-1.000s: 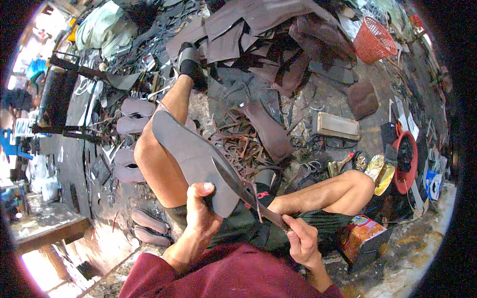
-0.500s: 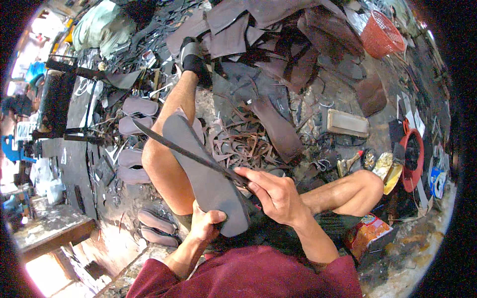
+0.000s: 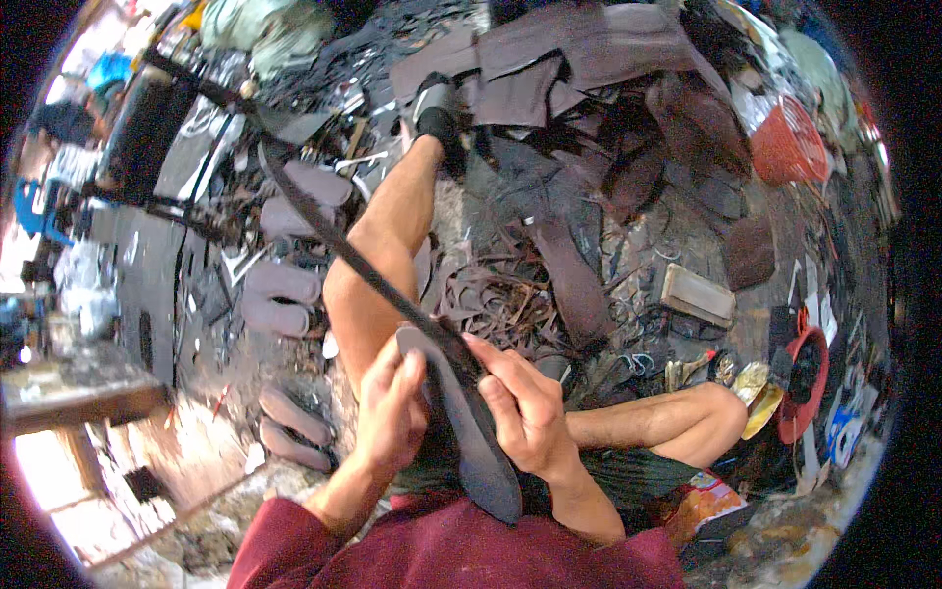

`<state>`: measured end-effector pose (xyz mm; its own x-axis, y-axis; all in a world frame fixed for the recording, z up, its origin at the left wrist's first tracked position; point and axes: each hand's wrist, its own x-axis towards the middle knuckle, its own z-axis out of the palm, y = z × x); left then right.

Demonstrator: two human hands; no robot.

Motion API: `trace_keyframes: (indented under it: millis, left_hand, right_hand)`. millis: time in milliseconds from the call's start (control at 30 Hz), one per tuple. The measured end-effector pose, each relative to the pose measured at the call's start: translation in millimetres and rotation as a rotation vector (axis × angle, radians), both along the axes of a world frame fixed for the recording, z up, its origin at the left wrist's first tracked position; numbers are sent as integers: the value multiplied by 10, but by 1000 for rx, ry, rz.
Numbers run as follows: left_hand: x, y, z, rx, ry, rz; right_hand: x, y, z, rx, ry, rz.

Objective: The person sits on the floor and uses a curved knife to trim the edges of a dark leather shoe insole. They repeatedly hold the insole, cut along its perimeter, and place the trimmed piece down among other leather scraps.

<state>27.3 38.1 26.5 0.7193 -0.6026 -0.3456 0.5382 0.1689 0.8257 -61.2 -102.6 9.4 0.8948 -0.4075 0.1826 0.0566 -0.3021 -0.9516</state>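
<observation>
My left hand is closed on the upper end of a grey shoe sole, with the thumb over its face. The sole's wide lower end rests by the maroon shirt over my lap. My right hand is closed around the near end of a long dark curved strip. This strip runs up and left across my bent left leg, and I cannot tell whether it is a blade or a cut piece. Its near end lies close beside the sole. My right fingers hide what they grip there.
Brown offcuts lie heaped between my legs, beside a large brown sole-shaped piece. Pairs of grey soles lie at left. Brown sheets spread at the far side. A red basket and a pale block are at right.
The sole has turned and come down toward my lap. My left hand has moved from its lower end to its upper end. The dark strip now reaches farther up and stands steeper.
</observation>
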Motion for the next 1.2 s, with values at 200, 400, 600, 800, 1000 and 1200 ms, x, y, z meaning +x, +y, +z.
trace_keyframes:
  millis: [200,400,600,800,1000,1200]
  left_hand:
    - [175,180,105,5,228,-11]
    - [198,274,14,38,246,-131]
    - [125,129,129,148,63,-321]
    - [69,-123,271,241,3,-625]
    - [-178,-203,203,217,102,-672]
    - [-118,-222,-105,36,120,-932]
  right_hand:
    - [-740,59,-269,58,264,-3]
    - [-1545,77,-340,-135,313,-56]
    - [-1069,-599,79,-261,226,139]
    - [-659,-1073,681,-508,289,433]
    - [-471,-1121,821,-551,322,574]
    - [-857,-1263,637,-214,335,438]
